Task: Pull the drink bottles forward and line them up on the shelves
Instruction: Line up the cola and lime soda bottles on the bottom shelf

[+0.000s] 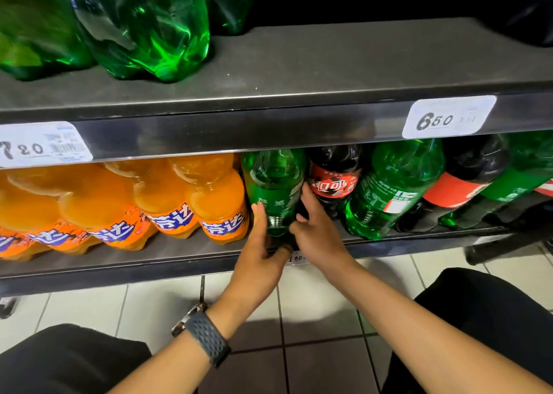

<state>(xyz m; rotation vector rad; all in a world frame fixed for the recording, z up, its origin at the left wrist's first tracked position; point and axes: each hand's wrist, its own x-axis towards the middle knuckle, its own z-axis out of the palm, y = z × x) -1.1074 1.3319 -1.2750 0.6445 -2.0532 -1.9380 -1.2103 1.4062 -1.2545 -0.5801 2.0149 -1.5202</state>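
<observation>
On the upper shelf (299, 64), far left, large green bottles (143, 25) stand close to the front edge, with dark board showing to their right. The front rail carries a price tag (45, 145) reading 7.20 at left and a second price tag (447, 118) reading 6.50 at right; the rail hides the tops of everything below it.

On the lower shelf (179, 254), orange bottles (119, 202) are packed at left, touching each other and set back, so a strip of board shows in front of them. The rightmost one sits just beside the centre green bottle (273, 190), which stands roughly upright near the front edge.

The left hand (263, 259), with a watch (206, 338) on its wrist, has its fingers up the bottle's left side between it and the orange row, a tight fit. Its thumb hooks round the base. The right hand (314, 232) clamps the bottle's right side, thumb on the front. The hands are close together, with only the bottle between them.

A cola bottle (335, 175) sits further back, right behind the right hand's fingers. A tilted green bottle (389, 190) comes next, top leaning right, with a gap of bare shelf between its base and the right hand. More cola and green bottles crowd the far right, leaning the same way. A small tag on the lower rail is mostly covered by the hands.

Below is white tiled floor (149, 306), with dark-clad knees (484, 318) at both lower corners.
</observation>
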